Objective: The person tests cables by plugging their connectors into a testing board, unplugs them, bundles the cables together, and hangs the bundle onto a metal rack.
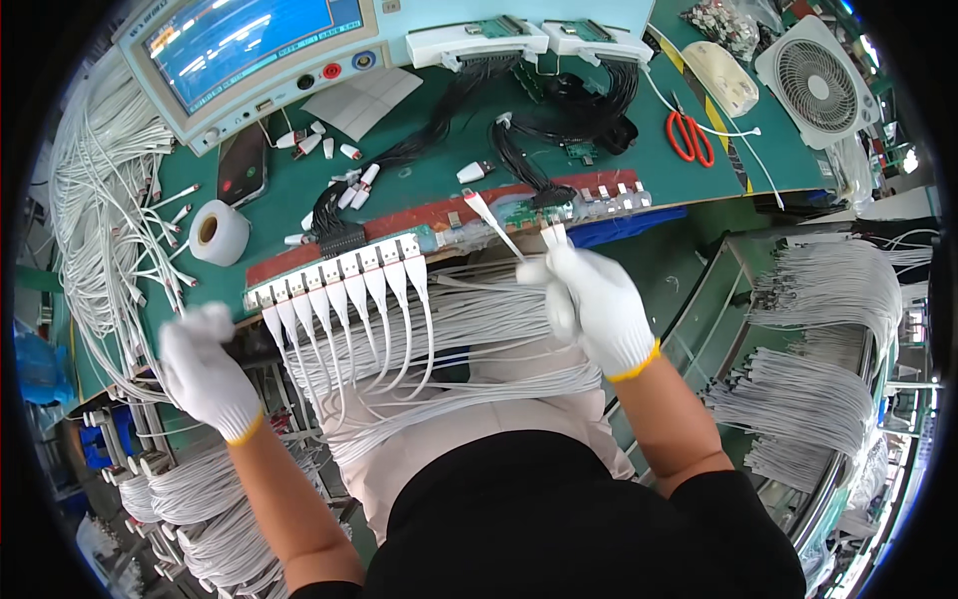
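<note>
My right hand (597,304), in a white knit glove with a yellow cuff, is closed on a white cable (487,217) with a red-tipped plug, which slants up and left from the fingers. Just beyond the fingertips, another white plug (554,236) meets the board strip (509,222) along the bench edge. My left hand (208,369), gloved alike, is at the left beside hanging white cables (110,299). Its fingers are curled, and what they hold, if anything, is hidden. Between my hands, a row of several white plugs (344,292) sits in the strip, their cables drooping over my lap.
A tester with a screen (254,45) stands at the back left. On the green bench are a phone (242,165), a tape roll (219,233), loose white plugs (359,185), red-handled scissors (689,137) and a fan (816,85). Cable bundles hang on a rack (823,299) at the right.
</note>
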Motion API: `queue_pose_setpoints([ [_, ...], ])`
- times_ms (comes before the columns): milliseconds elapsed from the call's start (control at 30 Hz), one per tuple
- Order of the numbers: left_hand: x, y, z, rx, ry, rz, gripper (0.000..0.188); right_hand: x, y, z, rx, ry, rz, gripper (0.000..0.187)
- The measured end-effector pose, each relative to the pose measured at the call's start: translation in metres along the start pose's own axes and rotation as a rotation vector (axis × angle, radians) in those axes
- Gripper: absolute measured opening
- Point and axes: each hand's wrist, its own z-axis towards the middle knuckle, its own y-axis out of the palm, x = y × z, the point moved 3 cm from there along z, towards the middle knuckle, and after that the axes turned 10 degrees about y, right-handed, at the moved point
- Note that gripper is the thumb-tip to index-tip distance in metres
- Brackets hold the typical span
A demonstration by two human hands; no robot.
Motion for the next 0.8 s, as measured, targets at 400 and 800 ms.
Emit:
queue_pose_setpoints([
  [400, -0.018, 0.09, -0.067, 0.018, -0.998, -0.399, 0.039, 0.001, 0.008, 0.002, -0.171, 0.113, 0.114, 0.052],
  [800, -0.01, 0.108, -0.091, 0.263, -0.804, -0.027, 0.037, 0.022, -0.112, -0.007, 0.321, -0.291, -0.131, 0.052],
])
